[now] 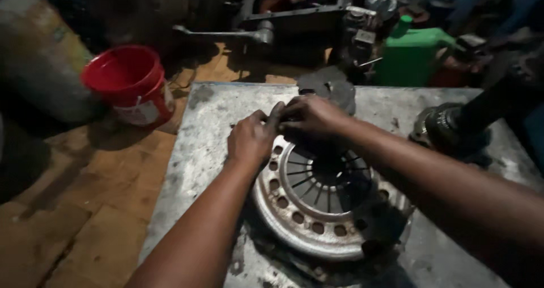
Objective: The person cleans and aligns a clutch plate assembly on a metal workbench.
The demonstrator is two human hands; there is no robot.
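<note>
A round metal clutch pressure plate (317,208) with radial spring fingers and a ring of holes lies flat on a grey metal table (204,146). My left hand (252,138) rests on its far left rim, fingers curled. My right hand (311,117) sits at the far edge of the plate, fingers closed together and touching the left hand's fingertips. Both seem to pinch something small at the rim; the fingers hide it.
A red bucket (130,81) stands on the wooden floor at left. A dark round disc (328,84) lies at the table's far edge. A green container (411,53) and engine parts sit behind. A dark shaft with a bearing (447,126) rests at right.
</note>
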